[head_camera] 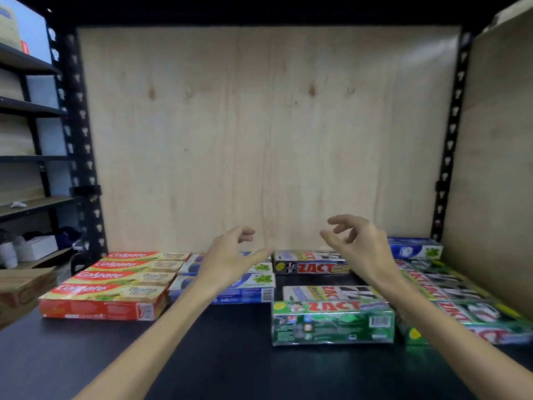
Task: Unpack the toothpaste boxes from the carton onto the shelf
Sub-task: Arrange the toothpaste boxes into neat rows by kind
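Toothpaste boxes lie in rows on the dark shelf [230, 350]. Red Colgate boxes [109, 287] fill the left side. Blue-and-white boxes [245, 287] lie in the middle, partly hidden by my left arm. Green and grey Zact boxes [331, 321] sit right of centre, with more Zact boxes [461, 295] at the far right. My left hand [230, 255] hovers above the blue boxes, fingers loosely curled, holding nothing. My right hand [357, 243] hovers above the Zact boxes, fingers loosely curled and empty. A corner of the brown carton [20, 290] shows at the left edge.
A plywood back panel [259, 134] closes the shelf behind, and a plywood side panel [496, 168] stands on the right. Black perforated uprights [78, 140] frame the bay. Another shelving rack [26, 168] with white items stands to the left.
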`<action>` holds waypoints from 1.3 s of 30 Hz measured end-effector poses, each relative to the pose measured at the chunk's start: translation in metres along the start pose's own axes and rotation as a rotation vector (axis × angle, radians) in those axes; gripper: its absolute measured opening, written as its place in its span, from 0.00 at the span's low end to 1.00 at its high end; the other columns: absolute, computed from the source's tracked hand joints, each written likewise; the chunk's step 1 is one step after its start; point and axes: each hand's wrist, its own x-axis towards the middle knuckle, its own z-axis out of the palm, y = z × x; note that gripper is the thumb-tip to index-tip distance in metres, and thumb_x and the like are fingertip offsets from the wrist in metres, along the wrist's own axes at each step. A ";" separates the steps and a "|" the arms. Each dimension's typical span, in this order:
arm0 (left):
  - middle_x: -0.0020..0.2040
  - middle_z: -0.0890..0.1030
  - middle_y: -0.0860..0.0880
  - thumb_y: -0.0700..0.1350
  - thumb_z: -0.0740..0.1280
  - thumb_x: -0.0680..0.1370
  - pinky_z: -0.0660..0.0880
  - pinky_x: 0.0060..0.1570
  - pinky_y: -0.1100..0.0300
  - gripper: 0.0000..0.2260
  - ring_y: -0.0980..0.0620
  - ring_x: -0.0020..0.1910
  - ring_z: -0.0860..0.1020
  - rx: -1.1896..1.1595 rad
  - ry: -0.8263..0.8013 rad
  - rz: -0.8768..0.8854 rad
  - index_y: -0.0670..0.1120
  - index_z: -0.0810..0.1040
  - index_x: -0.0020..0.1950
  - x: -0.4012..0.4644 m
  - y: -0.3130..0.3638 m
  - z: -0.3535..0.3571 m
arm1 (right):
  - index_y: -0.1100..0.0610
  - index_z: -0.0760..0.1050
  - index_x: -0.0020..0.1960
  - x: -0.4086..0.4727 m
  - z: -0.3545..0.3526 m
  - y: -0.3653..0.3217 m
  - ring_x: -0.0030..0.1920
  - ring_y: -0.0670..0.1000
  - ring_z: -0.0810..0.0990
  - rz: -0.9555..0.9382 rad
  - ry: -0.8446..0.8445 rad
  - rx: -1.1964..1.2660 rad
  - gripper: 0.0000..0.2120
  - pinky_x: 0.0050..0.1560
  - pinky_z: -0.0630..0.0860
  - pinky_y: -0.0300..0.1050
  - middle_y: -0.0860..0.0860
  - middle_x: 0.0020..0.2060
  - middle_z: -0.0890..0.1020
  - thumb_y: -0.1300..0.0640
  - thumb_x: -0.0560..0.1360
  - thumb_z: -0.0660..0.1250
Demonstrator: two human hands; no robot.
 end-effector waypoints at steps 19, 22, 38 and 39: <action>0.52 0.84 0.49 0.52 0.76 0.75 0.77 0.56 0.53 0.23 0.48 0.51 0.82 -0.056 -0.239 -0.011 0.46 0.75 0.65 0.074 0.110 0.200 | 0.43 0.60 0.75 0.039 -0.096 0.182 0.66 0.57 0.75 0.335 -0.262 -0.569 0.43 0.65 0.71 0.53 0.50 0.68 0.77 0.25 0.66 0.66; 0.55 0.84 0.48 0.47 0.76 0.75 0.78 0.56 0.55 0.19 0.48 0.51 0.82 -0.032 -0.210 0.001 0.47 0.77 0.64 0.075 0.114 0.212 | 0.45 0.65 0.73 0.039 -0.094 0.187 0.65 0.58 0.76 0.335 -0.222 -0.504 0.35 0.63 0.73 0.51 0.53 0.66 0.78 0.36 0.71 0.72; 0.43 0.77 0.62 0.47 0.72 0.78 0.72 0.42 0.66 0.23 0.62 0.43 0.78 -0.187 0.102 -0.046 0.46 0.71 0.71 -0.008 0.105 0.086 | 0.54 0.77 0.68 -0.026 -0.096 0.072 0.63 0.61 0.71 0.106 0.050 -0.148 0.25 0.63 0.68 0.48 0.59 0.56 0.79 0.54 0.72 0.77; 0.43 0.77 0.63 0.46 0.73 0.78 0.72 0.40 0.69 0.23 0.63 0.42 0.78 -0.199 0.130 -0.055 0.46 0.72 0.71 -0.021 0.101 0.073 | 0.54 0.78 0.67 -0.034 -0.092 0.061 0.63 0.61 0.71 0.091 0.044 -0.142 0.24 0.62 0.68 0.48 0.59 0.55 0.79 0.54 0.72 0.77</action>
